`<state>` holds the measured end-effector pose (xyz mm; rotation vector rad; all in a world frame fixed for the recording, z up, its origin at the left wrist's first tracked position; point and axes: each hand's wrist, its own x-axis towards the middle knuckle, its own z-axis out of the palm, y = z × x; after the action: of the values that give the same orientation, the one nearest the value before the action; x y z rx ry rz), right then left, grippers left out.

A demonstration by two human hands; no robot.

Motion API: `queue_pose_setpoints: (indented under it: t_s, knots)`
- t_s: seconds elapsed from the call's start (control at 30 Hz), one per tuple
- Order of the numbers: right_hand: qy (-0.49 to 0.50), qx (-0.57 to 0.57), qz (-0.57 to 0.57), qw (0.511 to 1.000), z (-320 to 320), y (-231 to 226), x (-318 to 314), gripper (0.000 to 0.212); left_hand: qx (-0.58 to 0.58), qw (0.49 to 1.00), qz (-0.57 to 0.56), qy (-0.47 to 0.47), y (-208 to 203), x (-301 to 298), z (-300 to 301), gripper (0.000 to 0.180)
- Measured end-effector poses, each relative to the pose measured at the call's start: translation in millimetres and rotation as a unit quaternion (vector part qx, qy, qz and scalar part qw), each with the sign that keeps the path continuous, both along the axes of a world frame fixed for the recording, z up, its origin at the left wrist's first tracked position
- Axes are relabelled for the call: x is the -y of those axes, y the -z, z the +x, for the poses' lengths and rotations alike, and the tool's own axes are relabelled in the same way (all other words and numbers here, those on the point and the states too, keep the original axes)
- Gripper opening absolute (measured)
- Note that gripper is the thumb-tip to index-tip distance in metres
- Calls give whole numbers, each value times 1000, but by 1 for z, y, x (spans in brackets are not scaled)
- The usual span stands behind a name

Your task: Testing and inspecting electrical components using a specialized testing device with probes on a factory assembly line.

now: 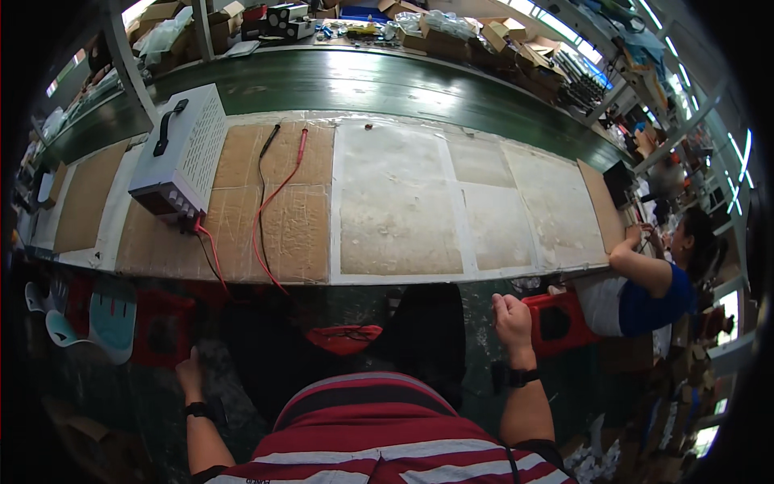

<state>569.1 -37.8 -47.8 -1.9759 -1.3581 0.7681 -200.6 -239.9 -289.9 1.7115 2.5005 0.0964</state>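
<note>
Both of my hands are below the front edge of the workbench [395, 206], away from everything on it. My right hand [513, 323] is curled into a fist beside my right thigh, with nothing seen in it. My left hand [190, 375] hangs low beside my left leg, near a red stool [165, 327]; its fingers are mostly hidden. On the bench's left part stands a light grey bench power supply [179, 141] with a black carry handle. A red test lead [278, 189] and a black test lead [261, 181] lie over cardboard, their probe tips pointing to the far side.
Behind the bench runs a green conveyor belt [347, 81], with boxes and plastic bags beyond it. At the right end sits a co-worker [653, 278] in blue near another red stool [556, 323]. A pale teal chair [113, 319] stands at the lower left.
</note>
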Motion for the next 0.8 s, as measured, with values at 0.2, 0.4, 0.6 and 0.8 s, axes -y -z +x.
queue_pose_setpoints:
  t_s: [0.2, 0.4, 0.6, 0.8]
  knots:
    - [-28, -55, 241, 968, -35, -12, -54, 20, 170, 947, 229, -145, -14, -1, 36, 18]
    - [-58, -226, 239, 943, -66, -23, -91, 21, 242, 936, 142, -214, -72, -13, 56, 33]
    - [-84, -321, 189, 924, -82, -16, -112, 21, 185, 944, 167, -218, -103, -14, 66, 37]
    - [-95, -285, 173, 938, -79, -9, -114, 26, 157, 937, 229, -211, -113, -32, 77, 31]
